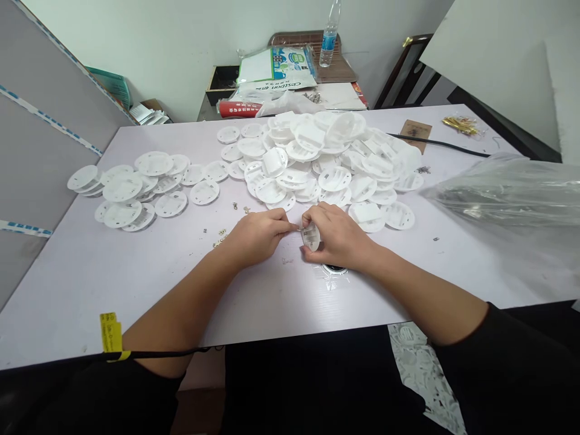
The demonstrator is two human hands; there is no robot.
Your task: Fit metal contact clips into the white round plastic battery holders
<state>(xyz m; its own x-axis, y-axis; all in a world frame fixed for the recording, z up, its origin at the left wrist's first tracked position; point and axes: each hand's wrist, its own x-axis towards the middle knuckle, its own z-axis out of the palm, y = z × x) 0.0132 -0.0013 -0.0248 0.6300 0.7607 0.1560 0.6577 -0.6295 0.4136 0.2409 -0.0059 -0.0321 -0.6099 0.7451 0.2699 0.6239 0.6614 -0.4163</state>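
My right hand [338, 232] grips a round white plastic piece [310, 236], tilted up on its edge, between thumb and fingers. My left hand [265, 237] is closed in a pinch at the left rim of that piece; what lies between its fingertips is too small to name. Just beyond both hands spreads a large heap of similar white discs [335, 179]. A smaller group of discs [122, 187] lies at the left. Tiny metal parts [221, 237] are scattered beside my left hand.
A dark round item [335, 268] is taped to the table [272, 308] below my right hand. A clear plastic bag [512, 190] lies at the right, a brown card [414, 134] and black cable behind it. A bottle [328, 42] stands at the back. A yellow-tagged cable runs along the front edge.
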